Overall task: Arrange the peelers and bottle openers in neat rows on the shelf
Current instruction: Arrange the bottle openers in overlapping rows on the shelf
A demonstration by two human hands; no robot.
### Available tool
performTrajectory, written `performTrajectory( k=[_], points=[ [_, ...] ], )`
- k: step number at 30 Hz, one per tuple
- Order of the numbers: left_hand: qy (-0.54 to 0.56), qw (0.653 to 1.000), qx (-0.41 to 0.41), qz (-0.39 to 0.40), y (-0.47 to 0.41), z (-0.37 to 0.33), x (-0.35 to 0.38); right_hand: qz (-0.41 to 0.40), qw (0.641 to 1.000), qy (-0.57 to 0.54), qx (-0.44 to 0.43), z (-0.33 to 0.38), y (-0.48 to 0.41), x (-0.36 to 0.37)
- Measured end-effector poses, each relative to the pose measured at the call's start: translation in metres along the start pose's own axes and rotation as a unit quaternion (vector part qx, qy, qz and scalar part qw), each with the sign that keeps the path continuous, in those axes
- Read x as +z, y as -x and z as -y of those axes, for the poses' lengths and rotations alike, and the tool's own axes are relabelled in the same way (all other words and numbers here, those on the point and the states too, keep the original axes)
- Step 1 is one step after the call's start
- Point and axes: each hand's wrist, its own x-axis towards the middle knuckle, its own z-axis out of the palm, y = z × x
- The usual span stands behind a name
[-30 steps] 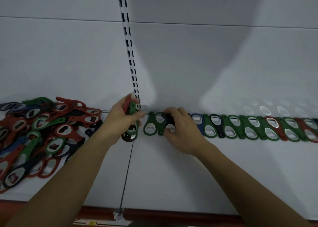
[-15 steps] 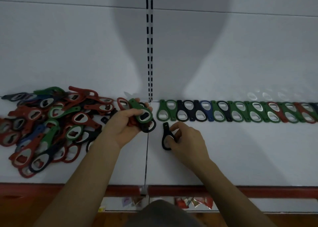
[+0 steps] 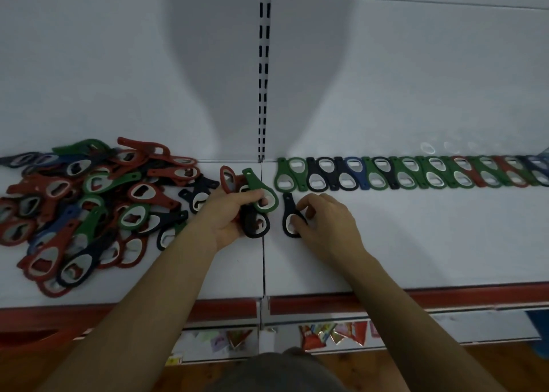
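Note:
A loose pile of red, green, blue and black bottle openers (image 3: 89, 210) covers the left part of the white shelf (image 3: 416, 243). A neat row of openers (image 3: 416, 174) runs along the back wall on the right. My left hand (image 3: 228, 216) grips a small bunch of openers, with a green one (image 3: 261, 192) on top, a black one below and a red one behind. My right hand (image 3: 323, 222) pinches a single black opener (image 3: 289, 216) that lies on the shelf in front of the row's left end.
A slotted upright rail (image 3: 263, 79) runs up the white back wall at the seam between two shelf boards. The shelf's front edge has a red strip (image 3: 386, 299). Packets (image 3: 326, 332) show on a lower shelf.
The camera has tilted down. My right hand left the row's end and now holds a black opener on the shelf in front of it. My left hand lowered its bunch.

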Motion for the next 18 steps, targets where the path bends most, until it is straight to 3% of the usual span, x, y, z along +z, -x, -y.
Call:
performTrajectory(
  k=[6,10,13,15,18],
  points=[
    [-0.048,0.999,0.011,0.022,0.004,0.0,-0.001,-0.011,1.0,-0.004,-0.007,0.0,0.001,0.002],
    [-0.091,0.994,0.039,0.038,0.006,-0.002,0.003,-0.053,0.977,-0.206,-0.02,0.011,-0.004,-0.008],
    [-0.117,0.989,0.06,0.074,0.009,-0.001,0.01,0.035,0.944,-0.327,0.026,0.022,-0.018,-0.018],
    [-0.097,0.99,0.064,0.079,0.011,-0.002,0.014,0.063,0.918,-0.39,0.041,0.022,-0.026,-0.023],
    [-0.013,0.997,0.019,0.072,0.014,-0.009,0.014,0.045,0.893,-0.447,0.029,0.011,-0.031,-0.035]
  ],
)
